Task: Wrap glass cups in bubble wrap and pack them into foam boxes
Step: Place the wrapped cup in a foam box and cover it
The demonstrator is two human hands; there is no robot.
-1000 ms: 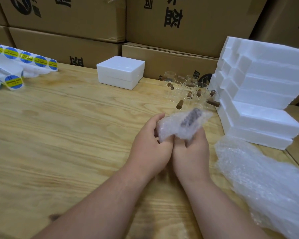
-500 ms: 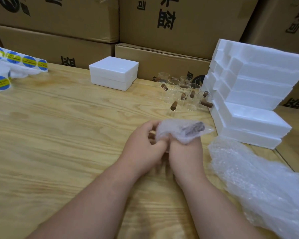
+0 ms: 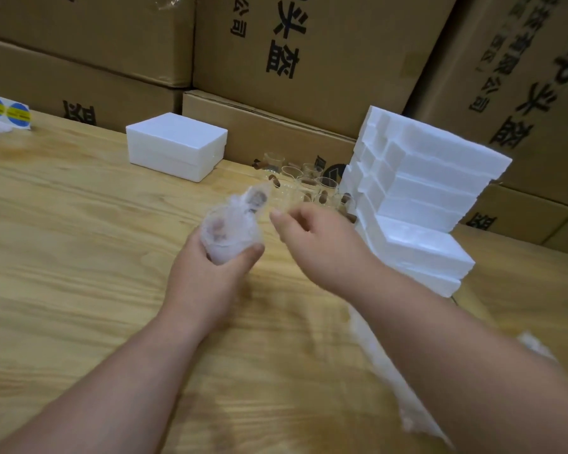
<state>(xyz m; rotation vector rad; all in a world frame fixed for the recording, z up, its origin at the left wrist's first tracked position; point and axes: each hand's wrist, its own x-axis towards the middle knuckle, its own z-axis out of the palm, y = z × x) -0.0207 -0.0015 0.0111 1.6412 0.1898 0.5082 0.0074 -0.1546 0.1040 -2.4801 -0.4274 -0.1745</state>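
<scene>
- now the left hand [image 3: 207,273] grips the wrapped cup [image 3: 232,232] from below, thumb curled across its front and fingers behind it, holding it above the table [image 3: 63,257].
- the cup is bundled in bubble wrap; a dark handle end [image 3: 258,199] shows through the wrap at the top, tilted up and to the right.
- the right hand [image 3: 322,244] is just beside the bundle on its right, apart from it, fingers loosely curled with the fingertips [image 3: 277,217] pointing toward the wrap; it holds nothing that can be seen, though the picture is blurred there.
- behind the right hand, bare glass cups [image 3: 309,181] with brown handles stand in a cluster on the table, near the back edge.
- touching that cluster on its right, a stack of foam trays [image 3: 420,204] leans stepped against the cartons.
- left of the cups, a closed foam box [image 3: 176,145] sits on the table, well apart from the hands.
- loose bubble wrap [image 3: 404,398] lies under the right forearm, mostly hidden by it.
- far left, a strip of round blue and yellow stickers [image 3: 5,109] lies at the table edge.
- cardboard cartons [image 3: 309,60] with black print wall off the back.
</scene>
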